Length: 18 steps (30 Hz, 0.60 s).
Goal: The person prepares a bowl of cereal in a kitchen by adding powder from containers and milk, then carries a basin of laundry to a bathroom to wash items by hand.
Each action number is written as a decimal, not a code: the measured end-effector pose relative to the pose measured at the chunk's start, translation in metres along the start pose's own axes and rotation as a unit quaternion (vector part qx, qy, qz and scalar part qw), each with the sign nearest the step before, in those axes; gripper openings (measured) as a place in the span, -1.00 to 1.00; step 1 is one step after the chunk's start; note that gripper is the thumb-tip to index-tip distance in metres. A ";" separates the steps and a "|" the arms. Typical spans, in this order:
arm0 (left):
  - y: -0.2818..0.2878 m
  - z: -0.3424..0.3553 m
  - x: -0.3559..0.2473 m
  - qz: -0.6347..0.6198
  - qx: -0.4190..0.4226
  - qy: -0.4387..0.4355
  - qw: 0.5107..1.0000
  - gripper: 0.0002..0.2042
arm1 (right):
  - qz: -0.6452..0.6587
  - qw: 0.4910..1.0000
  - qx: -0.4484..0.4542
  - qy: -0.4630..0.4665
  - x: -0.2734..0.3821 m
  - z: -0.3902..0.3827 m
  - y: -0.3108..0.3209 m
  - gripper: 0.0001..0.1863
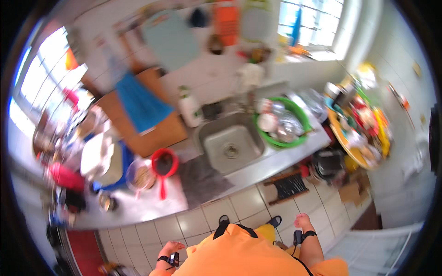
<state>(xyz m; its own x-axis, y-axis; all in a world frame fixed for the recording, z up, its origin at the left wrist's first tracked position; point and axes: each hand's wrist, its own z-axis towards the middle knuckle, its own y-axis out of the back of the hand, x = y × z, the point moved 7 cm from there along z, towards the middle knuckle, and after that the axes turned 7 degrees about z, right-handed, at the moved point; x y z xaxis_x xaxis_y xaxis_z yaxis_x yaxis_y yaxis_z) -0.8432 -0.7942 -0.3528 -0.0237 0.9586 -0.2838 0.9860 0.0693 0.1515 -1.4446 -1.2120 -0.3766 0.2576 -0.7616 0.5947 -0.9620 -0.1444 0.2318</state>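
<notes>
My left hand (173,247) hangs low in front of the counter, over the floor, with its fingers stretched out and nothing in it. On the other side my right hand (304,221) is also raised off my body over the floor tiles. Its fingers look curled in, and no object shows in them. Both wrists wear a black strap with a small device. Neither hand touches the counter (258,171). Nearest ahead on it are a red dipper (162,186) with dark contents, a clear bowl (133,175) of pale food and a grey cloth (202,180).
A steel sink (212,158) is set in the counter. Beside it stand a green basin (306,122) of dishes and a white bottle (189,110). An orange basin (340,138) of packets is at right. Below is a dark rack (290,187) on the tiled floor (163,226).
</notes>
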 end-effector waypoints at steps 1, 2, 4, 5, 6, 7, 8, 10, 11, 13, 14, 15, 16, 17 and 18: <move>0.007 -0.022 0.003 -0.030 -0.051 -0.009 0.998 -0.66 | -0.001 0.999 0.032 0.000 0.010 0.009 -0.017 -0.89; 0.010 -0.040 0.014 -0.061 -0.108 -0.017 0.992 -0.64 | -0.034 0.998 0.054 0.004 0.025 0.018 -0.038 -0.88; 0.017 -0.042 0.071 -0.180 -0.200 -0.017 0.963 -0.62 | -0.131 0.988 0.080 0.016 0.067 0.025 -0.084 -0.85; 0.011 -0.043 0.092 -0.238 -0.232 -0.019 0.943 -0.62 | -0.184 0.978 0.088 0.036 0.090 0.024 -0.106 -0.84; 0.000 -0.047 0.106 -0.265 -0.239 -0.011 0.934 -0.62 | -0.230 0.966 0.104 0.050 0.111 0.016 -0.127 -0.84; -0.008 -0.050 0.118 -0.281 -0.265 0.016 0.922 -0.63 | -0.272 0.953 0.119 0.065 0.132 0.010 -0.147 -0.84; -0.023 -0.051 0.128 -0.294 -0.284 0.043 0.912 -0.64 | -0.293 0.945 0.126 0.072 0.149 0.005 -0.161 -0.84; -0.062 -0.034 0.165 -0.355 -0.289 0.045 0.888 -0.65 | -0.320 0.922 0.161 0.147 0.181 -0.005 -0.194 -0.84; -0.081 -0.022 0.172 -0.390 -0.289 0.027 0.874 -0.65 | -0.336 0.913 0.170 0.155 0.189 0.004 -0.198 -0.84; -0.108 -0.017 0.153 -0.191 -0.259 0.043 0.946 -0.76 | -0.327 0.917 0.195 0.120 0.191 0.033 -0.202 -0.84; -0.118 -0.027 0.130 0.012 -0.266 -0.015 0.964 -0.73 | -0.353 0.905 0.202 0.125 0.198 0.027 -0.213 -0.85; -0.133 -0.041 0.106 0.223 -0.261 -0.068 0.937 -0.69 | -0.374 0.897 0.202 0.121 0.202 0.025 -0.220 -0.85; -0.137 -0.060 0.091 0.214 -0.242 -0.060 0.944 -0.68 | -0.383 0.895 0.196 0.115 0.200 0.034 -0.223 -0.84; -0.140 -0.079 0.086 0.156 -0.219 -0.011 0.963 -0.66 | -0.394 0.893 0.191 0.104 0.194 0.041 -0.226 -0.84; -0.145 -0.097 0.079 0.101 -0.198 0.038 0.974 -0.63 | -0.397 0.891 0.196 0.101 0.187 0.047 -0.226 -0.84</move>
<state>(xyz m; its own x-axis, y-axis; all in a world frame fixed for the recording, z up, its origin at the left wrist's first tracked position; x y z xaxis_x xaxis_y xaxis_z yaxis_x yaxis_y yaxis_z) -1.0045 -0.7017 -0.3050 0.1364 0.9804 -0.1421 0.8315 -0.0353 0.5544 -1.1835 -1.3519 -0.3539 0.8441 -0.1972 0.4987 -0.4163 -0.8271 0.3777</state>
